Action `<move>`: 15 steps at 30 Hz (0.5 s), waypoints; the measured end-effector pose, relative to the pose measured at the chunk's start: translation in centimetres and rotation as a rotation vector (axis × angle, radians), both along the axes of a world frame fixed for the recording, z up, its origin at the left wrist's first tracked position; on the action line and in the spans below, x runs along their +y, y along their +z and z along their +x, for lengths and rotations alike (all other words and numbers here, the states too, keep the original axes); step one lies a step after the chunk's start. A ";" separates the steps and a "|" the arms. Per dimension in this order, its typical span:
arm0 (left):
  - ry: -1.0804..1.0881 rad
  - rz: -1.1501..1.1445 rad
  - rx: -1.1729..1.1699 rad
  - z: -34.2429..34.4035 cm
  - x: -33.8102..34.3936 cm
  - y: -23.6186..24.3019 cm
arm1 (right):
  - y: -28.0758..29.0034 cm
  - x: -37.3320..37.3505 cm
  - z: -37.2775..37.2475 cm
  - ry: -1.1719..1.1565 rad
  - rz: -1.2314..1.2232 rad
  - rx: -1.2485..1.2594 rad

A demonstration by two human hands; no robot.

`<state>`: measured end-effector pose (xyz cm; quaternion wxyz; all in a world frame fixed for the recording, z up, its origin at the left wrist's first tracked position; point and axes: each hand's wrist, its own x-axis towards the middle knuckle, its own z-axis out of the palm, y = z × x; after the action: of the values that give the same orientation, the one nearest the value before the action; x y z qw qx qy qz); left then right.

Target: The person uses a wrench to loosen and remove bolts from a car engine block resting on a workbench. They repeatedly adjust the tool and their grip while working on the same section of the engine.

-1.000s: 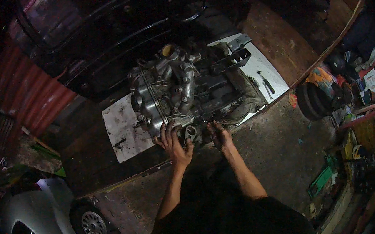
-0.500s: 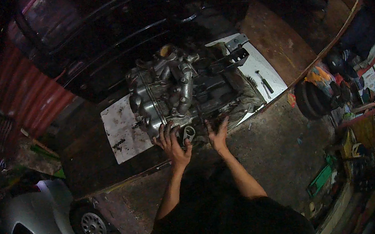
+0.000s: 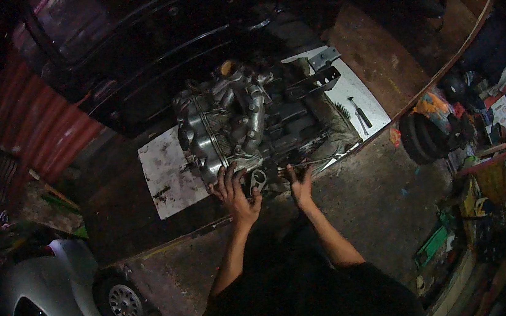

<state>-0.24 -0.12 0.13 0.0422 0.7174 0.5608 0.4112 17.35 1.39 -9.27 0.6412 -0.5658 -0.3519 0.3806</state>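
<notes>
A greasy metal engine lies on a white board on the workbench. My left hand rests at the engine's near left corner, fingers stretched out against the ribbed silver cover. Beside its thumb is a metal part with a round hole. Along the near edge, my right hand has thumb and fingers bent around a thin, shiny rod-like tool. Its exact kind is too dim to make out. A grimy grey cloth is bunched beside the engine.
On the board's right lie a dark-handled tool and a bracket with holes. Dark vehicle bodywork stands behind the bench. A silver car is at lower left; tyres and clutter line the right.
My right hand has shifted slightly right and nearer, its fingers more bent, and the thin rod now shows at them. The left hand stays at the engine's corner. The view has moved a little.
</notes>
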 end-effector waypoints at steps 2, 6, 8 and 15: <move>-0.003 -0.002 0.000 0.0 0.0 0.0 | -0.7 0.9 0.3 -0.018 -0.100 0.188; 0.014 -0.007 0.008 -0.1 0.0 -0.1 | 4.0 0.6 0.2 0.119 -0.282 0.522; 0.015 0.000 0.006 0.0 0.0 -0.2 | 4.4 0.6 0.3 0.129 -0.272 0.560; 0.011 0.007 0.003 0.1 0.1 -0.1 | 3.7 1.0 1.3 0.194 -0.368 0.594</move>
<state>-0.15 -0.06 0.05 0.0367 0.7151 0.5632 0.4125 18.67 2.40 -5.54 0.5639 -0.5002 -0.1280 0.6446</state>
